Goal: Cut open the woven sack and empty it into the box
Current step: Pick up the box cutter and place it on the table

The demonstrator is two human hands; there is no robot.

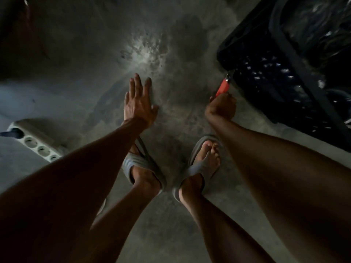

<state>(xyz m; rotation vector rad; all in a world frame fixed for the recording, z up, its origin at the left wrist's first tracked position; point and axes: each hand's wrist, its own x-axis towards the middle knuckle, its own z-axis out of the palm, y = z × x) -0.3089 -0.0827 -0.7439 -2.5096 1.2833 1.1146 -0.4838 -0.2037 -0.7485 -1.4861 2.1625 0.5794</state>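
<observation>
My right hand (221,106) is closed around an orange-handled cutter (224,87), whose short metal blade points up toward the corner of a black perforated plastic crate (266,73) at the right. The crate stands on the floor and holds dark, shiny material that I cannot make out. My left hand (139,103) hangs open over the floor, fingers spread, holding nothing. No woven sack is in sight.
The floor is dim grey concrete with a bright dusty patch (144,52) ahead. A white power strip (36,143) lies at the left. My two feet in grey sandals (205,164) stand below the hands. A dark shape fills the top left corner.
</observation>
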